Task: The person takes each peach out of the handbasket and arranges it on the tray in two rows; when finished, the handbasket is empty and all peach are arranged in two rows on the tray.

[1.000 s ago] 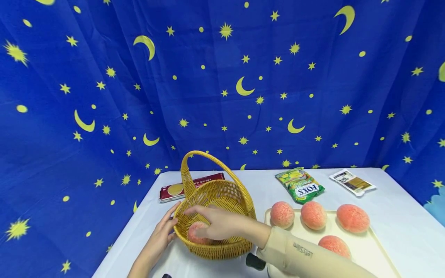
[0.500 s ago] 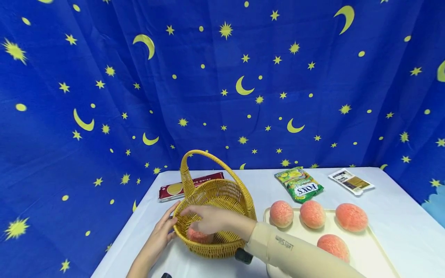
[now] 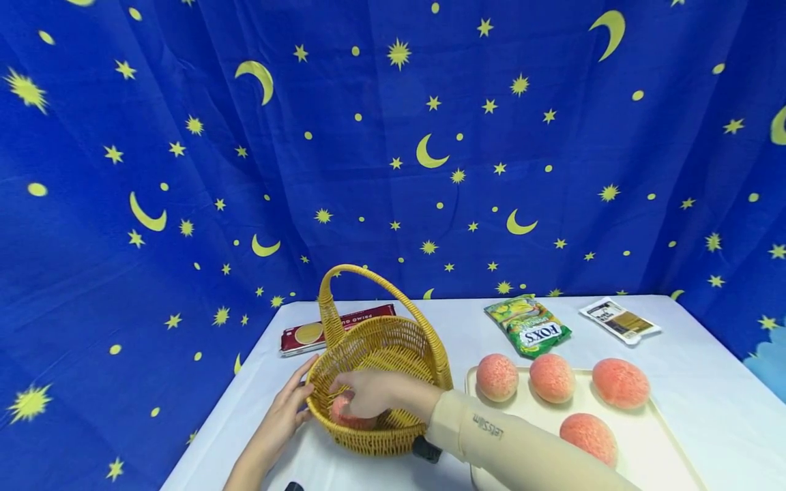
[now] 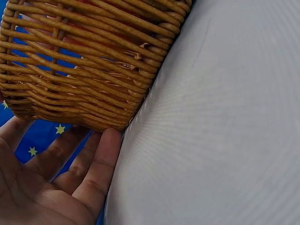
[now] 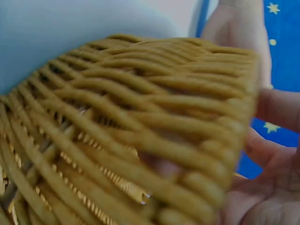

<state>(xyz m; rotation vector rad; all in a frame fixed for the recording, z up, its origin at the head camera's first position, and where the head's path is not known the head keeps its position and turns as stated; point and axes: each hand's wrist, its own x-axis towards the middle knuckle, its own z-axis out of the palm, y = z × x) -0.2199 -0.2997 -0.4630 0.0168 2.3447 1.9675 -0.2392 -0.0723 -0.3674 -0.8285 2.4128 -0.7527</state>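
Note:
A yellow wicker basket (image 3: pixel 393 447) with a tall arched handle stands on the table. Inside, near its front left wall, lies a pinkish peach (image 3: pixel 344 409), partly covered by my right hand (image 3: pixel 377 395). That hand reaches over the front right rim and grips the peach, fingers bent down behind it and thumb in front. My left hand (image 3: pixel 285 409) touches the basket's outer left side with fingers spread. In the left wrist view its fingertips (image 4: pixel 110 140) meet the woven wall low down, by the tablecloth. Weave hides much of the right hand's work in the right wrist view.
A cream tray (image 3: pixel 651 450) on the right bears several peaches (image 3: pixel 552 378). Behind it lie a green Fox's bag (image 3: pixel 528 327) and a flat white-and-brown packet (image 3: pixel 620 320). A dark red biscuit packet (image 3: pixel 301 337) lies behind the basket. A blue star-patterned curtain (image 3: pixel 393 204) hangs behind.
My right arm has shifted left and the hand has sunk lower over the peach, its once outstretched forefinger now bent down. The left hand and basket stay put.

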